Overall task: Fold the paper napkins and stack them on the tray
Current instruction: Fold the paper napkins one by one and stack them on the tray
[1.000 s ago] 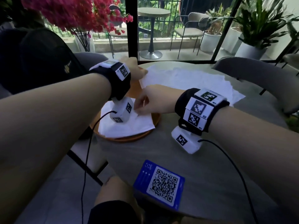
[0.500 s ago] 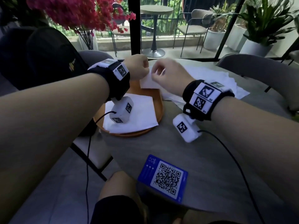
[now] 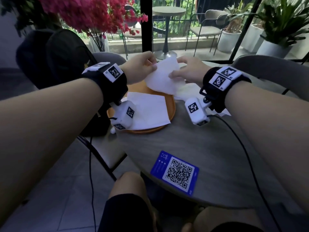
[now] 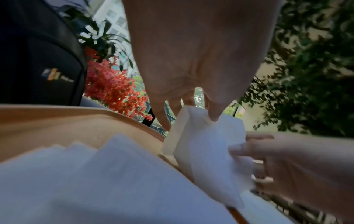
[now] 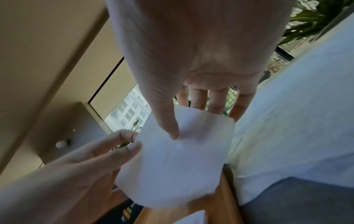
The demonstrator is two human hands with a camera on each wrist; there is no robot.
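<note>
Above the far edge of the tray [image 3: 172, 104], both hands pinch 1 napkin [image 3: 160, 79], left hand [image 3: 138, 67] and right hand [image 3: 187, 72] fingers closed on its top corners; align those corners squarely before creasing, I'd say.

Bare desk [image 3: 192, 141] lies open between the orange tray [image 3: 172, 104] and the blue QR card [image 3: 174, 173] at the near edge. Folded napkins [image 3: 148, 111] cover the tray at the left edge; loose napkins [image 3: 187, 91] crowd the far side.
</note>
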